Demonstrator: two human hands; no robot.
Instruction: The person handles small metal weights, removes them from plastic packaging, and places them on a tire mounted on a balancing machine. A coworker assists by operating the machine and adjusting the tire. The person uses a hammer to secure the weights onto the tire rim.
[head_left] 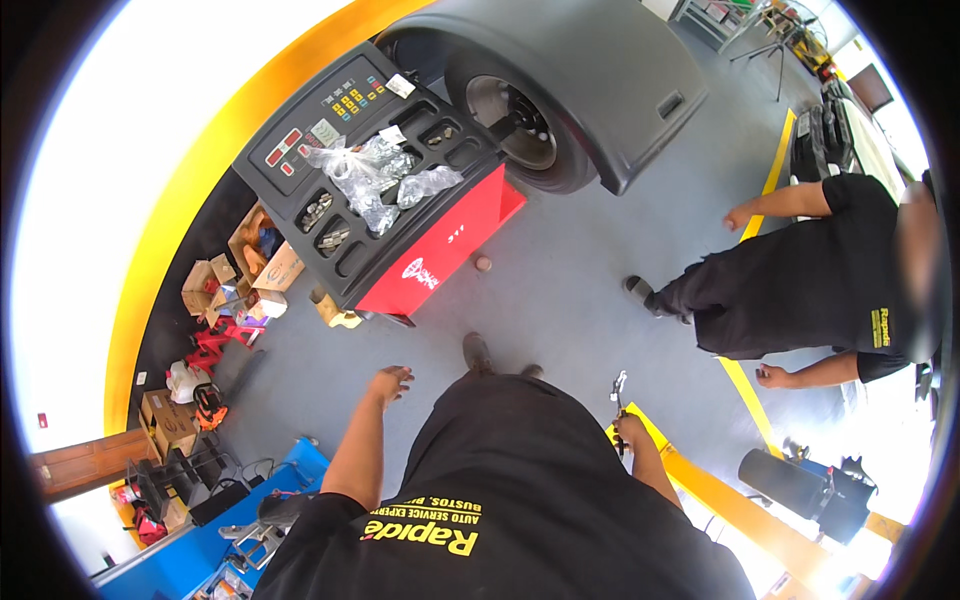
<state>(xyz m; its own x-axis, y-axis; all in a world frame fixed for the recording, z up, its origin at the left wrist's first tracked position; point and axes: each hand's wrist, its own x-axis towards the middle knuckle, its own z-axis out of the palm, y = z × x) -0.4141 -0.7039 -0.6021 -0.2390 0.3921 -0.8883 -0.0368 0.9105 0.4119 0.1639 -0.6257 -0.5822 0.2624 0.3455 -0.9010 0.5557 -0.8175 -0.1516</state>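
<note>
My left hand (390, 383) hangs in the air with its fingers loosely apart and nothing in it. It is nearest to the front of a dark grey wheel balancer (300, 190), some way below the machine's red panel (440, 250). At my right side, my right hand (630, 431) is closed round the handles of pliers (619, 387). Their shiny metal head points forward over the grey floor, and the fingers partly hide the handles. On the balancer's tray lie clear plastic bags (365, 180) and small metal wheel weights (332, 238) in compartments. A wheel with a tyre (515, 120) sits on the machine under its hood.
To the right a person in black (800, 270) stands facing my way with both arms out. Cardboard boxes (265, 255) and red stands (208, 345) crowd the left wall. A small round object (483, 263) lies by the balancer. Blue equipment (190, 550) stands lower left.
</note>
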